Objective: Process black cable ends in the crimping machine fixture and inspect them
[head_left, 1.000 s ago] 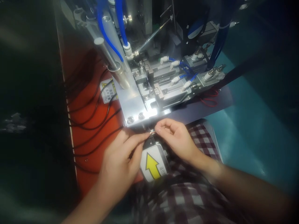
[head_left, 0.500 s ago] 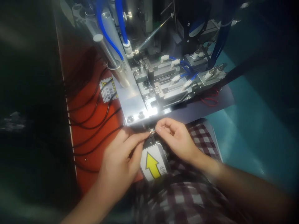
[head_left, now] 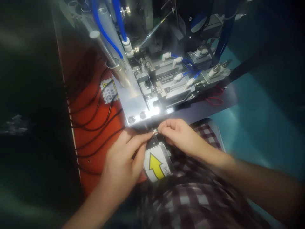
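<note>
A small shiny metal part (head_left: 155, 131) sits at the front edge of the machine, between the fingertips of both hands. My left hand (head_left: 126, 156) reaches it from the left, its index fingertip touching the part's side and the other fingers curled under. From the right, my right hand (head_left: 177, 133) pinches thumb and index finger together at the part's other side. Whatever lies inside that pinch is too small to make out. Just behind the fingers is the bright metal plate (head_left: 133, 105) with bolts. Below them shows a white label with a yellow arrow (head_left: 155, 165).
Pneumatic cylinders (head_left: 176, 89) with white fittings and blue hoses (head_left: 105, 31) stand behind the hands. A metal post (head_left: 105, 51) rises at the left of the plate. Black cables (head_left: 95, 128) cross the red base (head_left: 95, 171). My checked clothing (head_left: 190, 203) is close below.
My right hand has shifted slightly, its fingertips now closer to the metal part. The left hand keeps its place at the part. The whole view has moved a little.
</note>
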Tool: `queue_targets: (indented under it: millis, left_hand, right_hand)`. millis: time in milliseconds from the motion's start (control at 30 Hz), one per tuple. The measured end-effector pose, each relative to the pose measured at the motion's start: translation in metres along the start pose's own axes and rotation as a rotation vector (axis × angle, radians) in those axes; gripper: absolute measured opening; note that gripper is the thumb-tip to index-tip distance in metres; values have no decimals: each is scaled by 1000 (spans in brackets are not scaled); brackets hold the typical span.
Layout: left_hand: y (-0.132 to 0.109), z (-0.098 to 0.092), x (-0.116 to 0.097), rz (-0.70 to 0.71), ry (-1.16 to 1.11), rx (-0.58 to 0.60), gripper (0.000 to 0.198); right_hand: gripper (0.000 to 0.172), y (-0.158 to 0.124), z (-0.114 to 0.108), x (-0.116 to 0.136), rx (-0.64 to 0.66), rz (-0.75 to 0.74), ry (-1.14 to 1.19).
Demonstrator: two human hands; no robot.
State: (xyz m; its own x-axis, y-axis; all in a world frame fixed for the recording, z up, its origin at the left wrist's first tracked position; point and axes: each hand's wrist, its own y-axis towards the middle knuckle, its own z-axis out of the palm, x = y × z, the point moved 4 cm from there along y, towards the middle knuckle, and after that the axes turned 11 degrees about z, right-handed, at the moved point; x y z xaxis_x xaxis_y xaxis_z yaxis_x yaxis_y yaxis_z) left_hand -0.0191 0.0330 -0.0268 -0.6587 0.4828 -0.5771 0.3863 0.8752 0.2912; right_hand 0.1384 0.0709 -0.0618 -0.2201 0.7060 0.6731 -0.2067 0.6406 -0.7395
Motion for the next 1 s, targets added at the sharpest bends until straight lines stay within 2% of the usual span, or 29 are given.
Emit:
queue_targets:
  millis: [67, 133, 233, 367, 533, 733, 833, 900, 1000]
  left_hand:
    - [0, -1, -1, 9, 4, 3, 26]
    - [0, -1, -2, 12, -1, 4, 25]
    - [0, 1, -1, 10, -13, 7, 24]
    - [0, 2, 0, -8, -13, 0, 24]
    - [-1, 3, 2, -15, -8, 5, 24]
    - [-3, 2, 2, -23, -12, 11, 25]
    - [-1, 1, 1, -33, -11, 16, 26]
    - [0, 1, 0, -34, -11, 21, 26]
    - [1, 1, -1, -26, -7, 20, 25]
  right_hand:
    - [30, 1, 0, 3, 87, 21, -12]
    - [29, 1, -3, 2, 88, -1, -28]
    - [13, -4, -8, 1, -87, -177, -75]
    - [14, -13, -3, 4, -254, -494, -244]
    - [9, -19, 3, 13, -443, -666, -446]
    - [12, -19, 4, 22, -438, -619, -544]
    - [9, -19, 4, 23, -433, -652, -560]
    - [8, -19, 4, 21, -398, -659, -532]
    - [7, -15, 1, 15, -311, -573, -440]
